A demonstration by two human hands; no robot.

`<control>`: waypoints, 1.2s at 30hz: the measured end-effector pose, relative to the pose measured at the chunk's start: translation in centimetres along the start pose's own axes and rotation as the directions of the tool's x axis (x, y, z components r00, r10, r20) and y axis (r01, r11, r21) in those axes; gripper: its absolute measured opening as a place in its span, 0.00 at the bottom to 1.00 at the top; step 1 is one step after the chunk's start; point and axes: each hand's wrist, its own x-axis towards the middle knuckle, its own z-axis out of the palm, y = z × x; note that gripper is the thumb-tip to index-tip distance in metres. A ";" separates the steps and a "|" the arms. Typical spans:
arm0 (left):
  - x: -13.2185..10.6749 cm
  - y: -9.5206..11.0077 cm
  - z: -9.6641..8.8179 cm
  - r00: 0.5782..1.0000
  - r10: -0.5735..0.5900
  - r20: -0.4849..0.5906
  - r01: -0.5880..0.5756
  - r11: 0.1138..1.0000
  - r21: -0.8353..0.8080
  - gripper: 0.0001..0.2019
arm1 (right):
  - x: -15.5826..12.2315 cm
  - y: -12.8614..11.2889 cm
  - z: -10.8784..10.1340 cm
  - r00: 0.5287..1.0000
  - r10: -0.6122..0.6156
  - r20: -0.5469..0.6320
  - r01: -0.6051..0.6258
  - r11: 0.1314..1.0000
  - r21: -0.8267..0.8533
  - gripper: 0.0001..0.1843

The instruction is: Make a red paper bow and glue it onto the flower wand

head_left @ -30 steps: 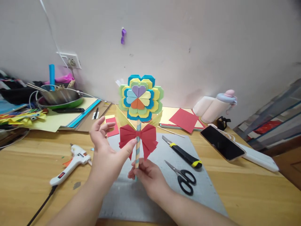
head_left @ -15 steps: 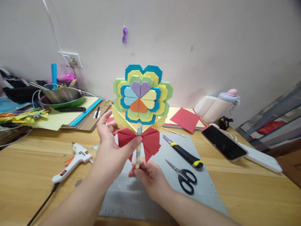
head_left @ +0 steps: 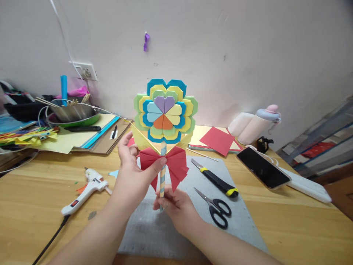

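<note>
A paper flower [head_left: 164,112] of layered hearts in blue, yellow, green, purple and orange stands upright on a striped paper stick [head_left: 162,176]. My right hand [head_left: 176,208] grips the bottom of the stick, fingers closed round it. A red paper bow [head_left: 168,165] sits on the stick just under the flower. My left hand [head_left: 132,173] pinches the knot of the bow against the stick, thumb in front and fingers behind. Yellow paper leaves [head_left: 143,141] spread out behind the bow.
A grey cutting mat [head_left: 154,232] lies on the wooden desk with black scissors [head_left: 216,209] and a utility knife [head_left: 213,177]. A white glue gun [head_left: 85,191] lies at left, a phone [head_left: 260,167] at right. Red paper [head_left: 216,140], a bottle [head_left: 253,125], a metal bowl [head_left: 70,112] and paper stacks line the wall.
The flower rose towards the camera, then settled back a little. My left hand's fingers closed in behind the bow, the thumb staying on its knot. My right hand kept hold of the stick.
</note>
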 end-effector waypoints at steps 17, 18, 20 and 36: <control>0.2 -0.5 0.0 0.997 -0.079 -0.001 0.079 0.997 -0.005 0.46 | 0.3 0.6 -0.2 0.999 -0.030 0.042 0.028 0.999 0.042 0.04; 0.2 -0.5 0.0 0.997 -0.081 -0.004 0.081 0.997 -0.006 0.47 | 0.4 0.6 -0.2 0.999 -0.030 0.040 0.028 0.999 0.045 0.04; 0.3 -0.5 0.0 0.996 -0.093 -0.011 0.093 0.996 -0.008 0.48 | 0.4 0.7 -0.3 0.999 -0.032 0.040 0.030 0.998 0.049 0.04; 0.2 -0.5 0.3 0.997 -0.079 -0.025 0.078 0.996 -0.043 0.41 | 0.2 0.6 -0.3 0.997 -0.052 0.062 0.049 0.997 0.052 0.05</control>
